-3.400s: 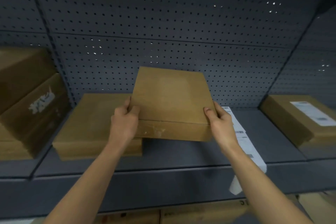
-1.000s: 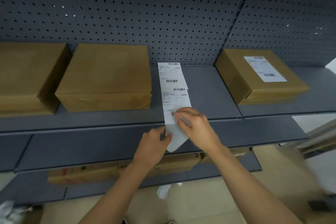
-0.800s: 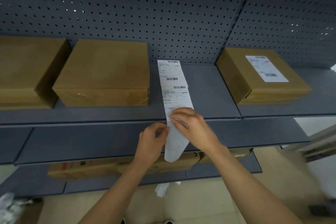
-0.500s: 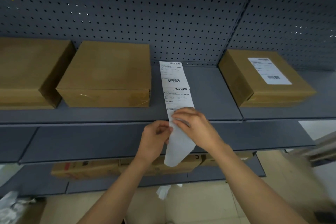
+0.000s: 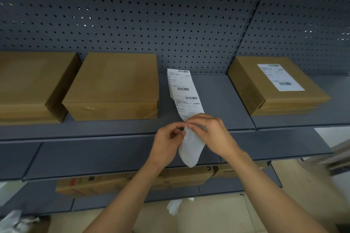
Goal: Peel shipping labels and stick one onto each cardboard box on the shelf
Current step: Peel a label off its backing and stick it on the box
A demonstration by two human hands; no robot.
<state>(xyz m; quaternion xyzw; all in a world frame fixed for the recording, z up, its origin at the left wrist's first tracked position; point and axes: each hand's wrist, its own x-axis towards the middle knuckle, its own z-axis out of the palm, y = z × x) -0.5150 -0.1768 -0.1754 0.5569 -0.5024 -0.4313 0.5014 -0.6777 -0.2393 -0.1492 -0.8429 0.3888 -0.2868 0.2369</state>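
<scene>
A strip of white shipping labels lies on the grey shelf between two cardboard boxes, and its blank end hangs over the front edge. My left hand pinches the strip's left edge at the shelf front. My right hand pinches the strip from the right, fingertips meeting the left hand's. The plain box to the left bears no label. The box on the right has a white label on top. Another plain box sits at the far left.
A perforated grey back panel rises behind the shelf. Lower shelves hold flat cardboard boxes. Scraps of white backing paper lie on the floor below, and crumpled wrap sits at the bottom left.
The box I held 3.4 s ago stands on the shelf. Over the last second both hands stay at the strip's hanging end, fingertips closing together on its edge.
</scene>
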